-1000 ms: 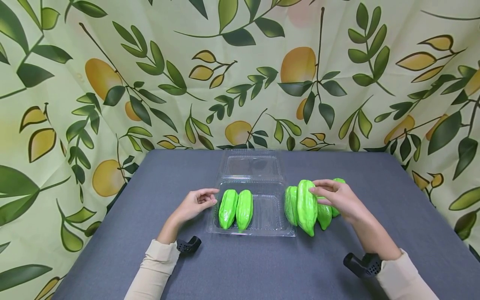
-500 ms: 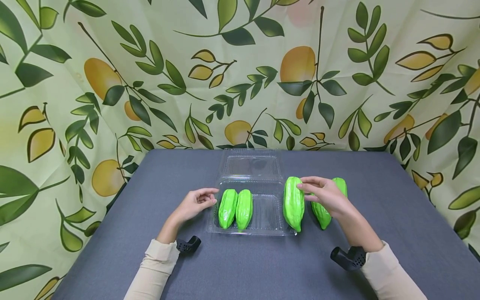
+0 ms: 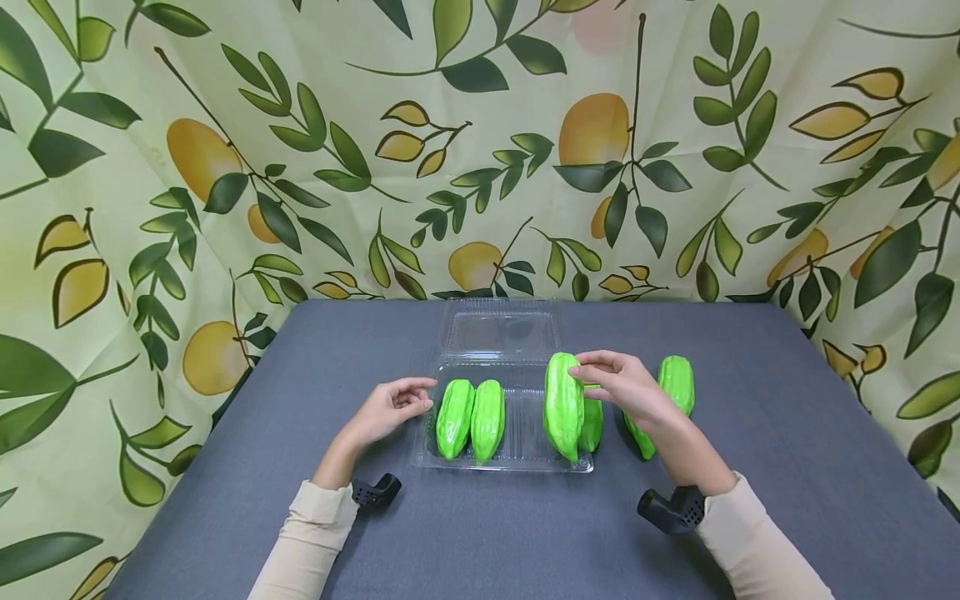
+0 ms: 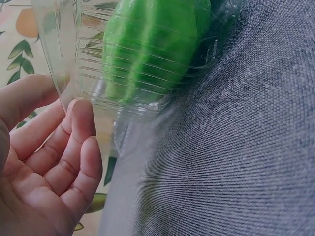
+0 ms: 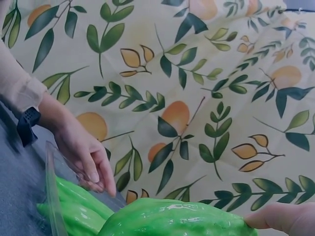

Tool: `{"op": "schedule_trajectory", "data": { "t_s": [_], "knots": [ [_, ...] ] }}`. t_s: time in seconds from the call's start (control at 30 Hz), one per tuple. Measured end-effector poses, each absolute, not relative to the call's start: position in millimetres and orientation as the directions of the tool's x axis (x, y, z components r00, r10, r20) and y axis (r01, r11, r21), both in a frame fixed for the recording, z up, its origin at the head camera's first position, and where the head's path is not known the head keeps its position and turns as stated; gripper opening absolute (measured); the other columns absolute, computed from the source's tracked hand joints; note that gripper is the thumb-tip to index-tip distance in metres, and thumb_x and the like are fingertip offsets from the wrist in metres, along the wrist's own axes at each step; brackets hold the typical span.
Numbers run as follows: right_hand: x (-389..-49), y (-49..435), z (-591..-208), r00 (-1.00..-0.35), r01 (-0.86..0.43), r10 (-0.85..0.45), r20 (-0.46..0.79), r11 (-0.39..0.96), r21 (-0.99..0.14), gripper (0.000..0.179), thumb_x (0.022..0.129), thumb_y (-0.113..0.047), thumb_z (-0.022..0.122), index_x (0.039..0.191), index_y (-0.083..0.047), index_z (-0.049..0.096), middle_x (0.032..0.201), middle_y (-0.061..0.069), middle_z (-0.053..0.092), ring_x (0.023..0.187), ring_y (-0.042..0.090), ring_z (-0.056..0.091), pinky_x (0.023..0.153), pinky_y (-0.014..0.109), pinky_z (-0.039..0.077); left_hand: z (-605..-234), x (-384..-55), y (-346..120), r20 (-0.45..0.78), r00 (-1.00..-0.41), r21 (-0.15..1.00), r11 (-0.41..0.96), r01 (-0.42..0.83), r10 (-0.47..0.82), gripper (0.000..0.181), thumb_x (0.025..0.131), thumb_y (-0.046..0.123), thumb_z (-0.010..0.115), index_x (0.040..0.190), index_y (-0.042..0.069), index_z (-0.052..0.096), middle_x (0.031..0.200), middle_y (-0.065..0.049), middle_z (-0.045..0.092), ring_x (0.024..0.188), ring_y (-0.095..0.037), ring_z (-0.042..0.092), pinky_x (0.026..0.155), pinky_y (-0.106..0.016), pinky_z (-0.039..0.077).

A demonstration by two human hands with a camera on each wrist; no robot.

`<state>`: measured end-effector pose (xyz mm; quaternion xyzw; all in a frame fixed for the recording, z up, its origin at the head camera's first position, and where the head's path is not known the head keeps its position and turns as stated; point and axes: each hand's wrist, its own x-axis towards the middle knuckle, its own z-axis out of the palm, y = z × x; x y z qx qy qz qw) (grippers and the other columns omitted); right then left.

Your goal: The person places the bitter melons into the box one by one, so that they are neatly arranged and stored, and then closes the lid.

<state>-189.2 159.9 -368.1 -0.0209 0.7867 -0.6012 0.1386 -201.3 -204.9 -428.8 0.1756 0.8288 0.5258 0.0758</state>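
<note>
My right hand (image 3: 628,389) holds a green ridged bitter melon (image 3: 563,407) by its upper right side, thumb and fingertips pinching it. It hangs over the right part of a clear plastic clamshell box (image 3: 525,433). Two bitter melons (image 3: 471,421) lie side by side in the box's left part. Behind the held one, another bitter melon (image 3: 592,421) shows at the box's right edge. My left hand (image 3: 392,410) is loosely curled at the box's left rim. In the left wrist view, its fingertips (image 4: 82,112) are right at the clear wall, beside a bitter melon (image 4: 152,44).
The box's lid (image 3: 501,329) lies folded back behind it. Right of the box, more bitter melons (image 3: 677,383) lie on the grey tabletop (image 3: 465,533), partly behind my right hand. A leaf-and-fruit patterned cloth (image 3: 480,167) hangs behind and beside the table.
My right hand has carried the bitter melon leftward, from beside the box to over its right part, uncovering the one behind it. My left hand has stayed put.
</note>
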Motion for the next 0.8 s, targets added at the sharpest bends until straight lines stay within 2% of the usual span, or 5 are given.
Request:
{"op": "schedule_trajectory", "data": {
  "t_s": [0.13,0.8],
  "knots": [
    [-191,153,-369,-0.961,0.139,-0.201,-0.192,0.25,-0.958,0.052,0.094,-0.026,0.061,0.133,0.006,0.048,0.131,0.016,0.053,0.097,0.003,0.06,0.094,0.029,0.054,-430,-201,-205,0.059,-0.927,0.899,0.385,0.211,0.37,0.038,0.091,0.006,0.063,0.125,-0.009,0.057,0.096,-0.026,0.063,0.077,0.003,0.057,0.071,-0.015,0.05],
    [-199,129,-380,-0.957,0.152,-0.207,-0.202,0.234,-0.96,0.048,0.092,-0.021,0.062,0.128,0.008,0.051,0.117,0.012,0.062,0.092,0.006,0.061,0.093,0.032,0.055,-431,-202,-206,0.078,-0.921,0.898,0.374,0.231,0.381,0.037,0.091,0.006,0.063,0.124,-0.01,0.057,0.095,-0.025,0.063,0.077,0.003,0.056,0.069,-0.015,0.049]
  ]
}}
